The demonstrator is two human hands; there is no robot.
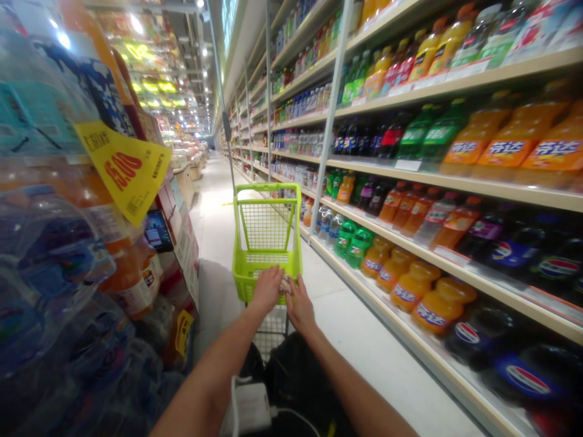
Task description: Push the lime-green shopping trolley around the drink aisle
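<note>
1. Shopping cart [243,273]: it stands on the aisle floor [355,328] straight ahead of both hands. Its long axis runs away down the aisle, near the floor's right edge under the drink shelves [455,182].
2. Left hand [268,288]: curled shut over the near rim, a little farther forward.
3. Right hand [299,306]: just beside it, fingers closed on the same rim. A small pale thing shows between them; I cannot tell what.
4. No goods show through the basket's mesh.
5. Stacked bottles [54,255] crowd the left.
</note>
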